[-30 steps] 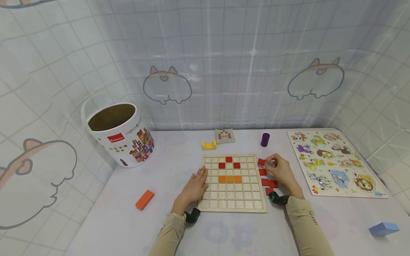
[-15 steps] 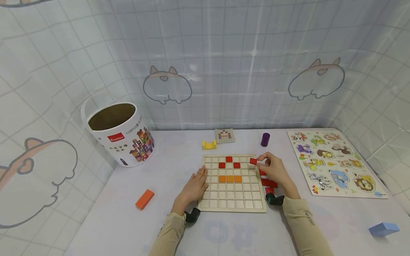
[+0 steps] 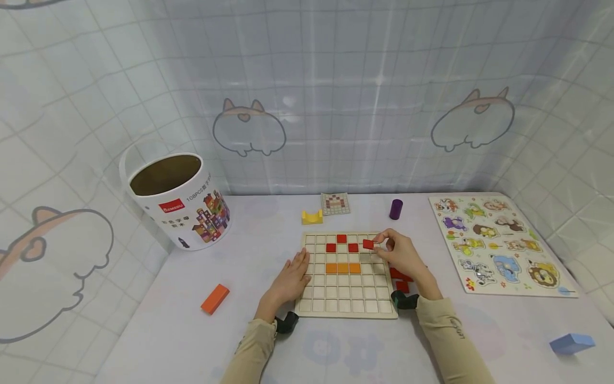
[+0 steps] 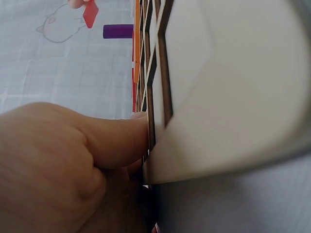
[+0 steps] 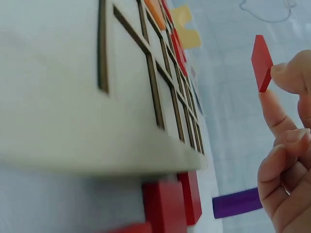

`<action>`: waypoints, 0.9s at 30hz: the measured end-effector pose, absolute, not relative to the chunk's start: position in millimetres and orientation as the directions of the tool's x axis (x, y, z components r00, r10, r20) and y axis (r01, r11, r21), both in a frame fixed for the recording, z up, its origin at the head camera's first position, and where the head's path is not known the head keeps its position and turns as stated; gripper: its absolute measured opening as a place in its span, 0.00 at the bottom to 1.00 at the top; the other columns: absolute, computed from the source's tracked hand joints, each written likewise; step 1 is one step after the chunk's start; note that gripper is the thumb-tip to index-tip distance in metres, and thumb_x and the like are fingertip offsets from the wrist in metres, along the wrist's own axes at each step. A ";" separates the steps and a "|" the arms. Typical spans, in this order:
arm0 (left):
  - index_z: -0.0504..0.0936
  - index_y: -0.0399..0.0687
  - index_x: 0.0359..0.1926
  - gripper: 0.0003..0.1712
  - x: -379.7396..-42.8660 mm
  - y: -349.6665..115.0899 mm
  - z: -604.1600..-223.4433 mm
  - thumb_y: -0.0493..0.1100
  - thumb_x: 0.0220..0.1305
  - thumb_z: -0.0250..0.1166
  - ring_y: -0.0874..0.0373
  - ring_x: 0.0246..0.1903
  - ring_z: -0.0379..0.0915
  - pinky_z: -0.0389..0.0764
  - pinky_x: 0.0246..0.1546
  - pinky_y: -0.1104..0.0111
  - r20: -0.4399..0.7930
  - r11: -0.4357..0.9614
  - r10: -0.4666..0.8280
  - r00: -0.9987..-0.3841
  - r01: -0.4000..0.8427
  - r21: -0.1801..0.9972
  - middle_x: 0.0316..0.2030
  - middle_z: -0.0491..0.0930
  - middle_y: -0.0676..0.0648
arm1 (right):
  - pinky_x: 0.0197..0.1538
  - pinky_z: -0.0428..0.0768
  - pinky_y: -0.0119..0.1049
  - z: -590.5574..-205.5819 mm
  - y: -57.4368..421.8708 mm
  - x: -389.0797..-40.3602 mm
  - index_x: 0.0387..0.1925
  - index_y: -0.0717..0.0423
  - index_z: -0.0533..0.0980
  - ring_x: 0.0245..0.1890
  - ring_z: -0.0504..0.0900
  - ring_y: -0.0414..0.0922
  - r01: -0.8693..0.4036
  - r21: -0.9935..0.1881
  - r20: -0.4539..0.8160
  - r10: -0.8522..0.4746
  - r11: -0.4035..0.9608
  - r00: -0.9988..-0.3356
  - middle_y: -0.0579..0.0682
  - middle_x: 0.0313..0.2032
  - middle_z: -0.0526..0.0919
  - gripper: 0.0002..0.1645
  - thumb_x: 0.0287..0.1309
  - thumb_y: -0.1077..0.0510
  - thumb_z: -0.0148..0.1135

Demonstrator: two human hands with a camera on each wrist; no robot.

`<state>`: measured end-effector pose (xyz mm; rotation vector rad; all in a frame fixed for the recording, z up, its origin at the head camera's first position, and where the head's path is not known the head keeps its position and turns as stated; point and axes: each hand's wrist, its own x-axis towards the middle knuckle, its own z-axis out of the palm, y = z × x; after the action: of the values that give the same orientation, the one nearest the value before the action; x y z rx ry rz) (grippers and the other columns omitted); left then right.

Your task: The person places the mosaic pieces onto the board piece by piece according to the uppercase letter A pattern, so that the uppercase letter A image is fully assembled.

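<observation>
A red square tile (image 3: pixel 368 244) is pinched between the thumb and a finger of my right hand (image 3: pixel 403 257). In the right wrist view that red tile (image 5: pixel 262 63) is held tilted, above the board's surface. Below it lies the wooden grid board (image 3: pixel 331 292), its far right part under the hand. Three red tiles (image 3: pixel 341 238) form a peak in the upper rows, and a row of three orange tiles (image 3: pixel 342 268) sits lower. My left hand (image 3: pixel 290 280) rests on the board's left edge with fingers extended; its thumb (image 4: pixel 119 141) touches the rim in the left wrist view.
Loose red tiles (image 3: pixel 402 287) lie right of the board, partly hidden by the right arm. Behind it are a pattern card (image 3: pixel 336 204), a yellow block (image 3: pixel 312 217) and a purple cylinder (image 3: pixel 395 209). An animal puzzle (image 3: pixel 503 256) lies right; a bucket (image 3: pixel 206 213) stands left.
My right hand has picked up the red tile from beside the board's upper right corner and carried it left over the grid. The left hand stays on the board's edge.
</observation>
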<state>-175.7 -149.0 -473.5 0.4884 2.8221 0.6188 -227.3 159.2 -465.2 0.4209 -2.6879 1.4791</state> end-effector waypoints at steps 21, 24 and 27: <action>0.48 0.33 0.74 0.35 -176.0 -149.6 -476.2 0.42 0.74 0.48 0.42 0.76 0.40 0.45 0.74 0.46 -0.135 0.859 0.356 -0.925 0.267 0.436 0.76 0.43 0.37 | 0.27 0.66 0.29 -489.5 157.6 -231.8 0.31 0.55 0.74 0.22 0.66 0.38 -0.316 -0.771 0.139 -0.338 0.553 -0.931 0.45 0.21 0.70 0.09 0.51 0.67 0.66; 0.48 0.32 0.74 0.35 -175.8 -149.9 -476.6 0.42 0.74 0.49 0.42 0.76 0.40 0.45 0.74 0.46 -0.133 0.858 0.354 -0.926 0.265 0.440 0.76 0.43 0.37 | 0.27 0.67 0.29 -490.6 155.3 -231.5 0.31 0.54 0.74 0.23 0.68 0.39 -0.309 -0.770 0.131 -0.336 0.558 -0.933 0.45 0.22 0.71 0.09 0.51 0.67 0.66; 0.49 0.32 0.74 0.35 -175.0 -149.9 -476.6 0.41 0.74 0.49 0.42 0.76 0.40 0.45 0.74 0.46 -0.131 0.858 0.354 -0.926 0.265 0.440 0.76 0.43 0.37 | 0.27 0.67 0.29 -491.1 153.8 -231.1 0.31 0.54 0.73 0.24 0.68 0.40 -0.299 -0.770 0.118 -0.335 0.564 -0.935 0.45 0.22 0.71 0.09 0.51 0.66 0.65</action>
<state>-175.0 -149.9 -476.6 0.4760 2.8251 0.6259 -231.1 153.8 -491.1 0.5712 -2.8148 1.3725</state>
